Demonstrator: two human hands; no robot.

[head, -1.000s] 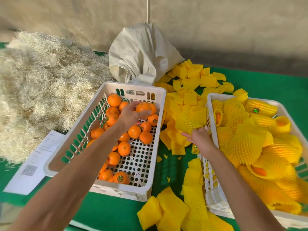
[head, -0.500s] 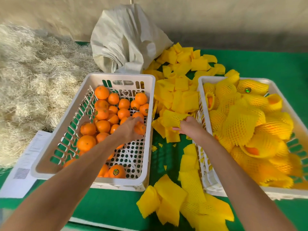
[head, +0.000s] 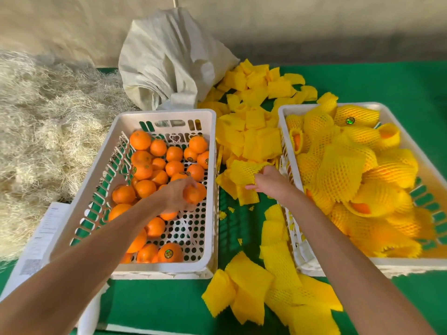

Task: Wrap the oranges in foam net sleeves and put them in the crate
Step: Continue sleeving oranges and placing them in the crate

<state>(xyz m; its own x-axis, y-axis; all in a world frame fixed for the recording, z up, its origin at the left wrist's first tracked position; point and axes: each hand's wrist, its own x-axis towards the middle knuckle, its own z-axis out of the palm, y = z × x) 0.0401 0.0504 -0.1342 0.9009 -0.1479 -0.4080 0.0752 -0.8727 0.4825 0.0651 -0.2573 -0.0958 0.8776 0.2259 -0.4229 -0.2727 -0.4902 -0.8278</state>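
Green cloth (head: 362, 83) covered the table, with a straw heap (head: 43, 131) at upper left, a pale sack (head: 169, 59) at top centre and loose yellow sleeves (head: 251, 122) strewn down the middle. Left hand (head: 176, 197), over the left crate (head: 167, 114) of bare oranges (head: 145, 170), had fingers curled round one orange (head: 194, 193) near the crate's right wall. Right hand (head: 271, 181) pinched a sleeve (head: 244, 171) between the crates, beside the right crate (head: 285, 112) of wrapped fruit (head: 343, 175) at frame right.
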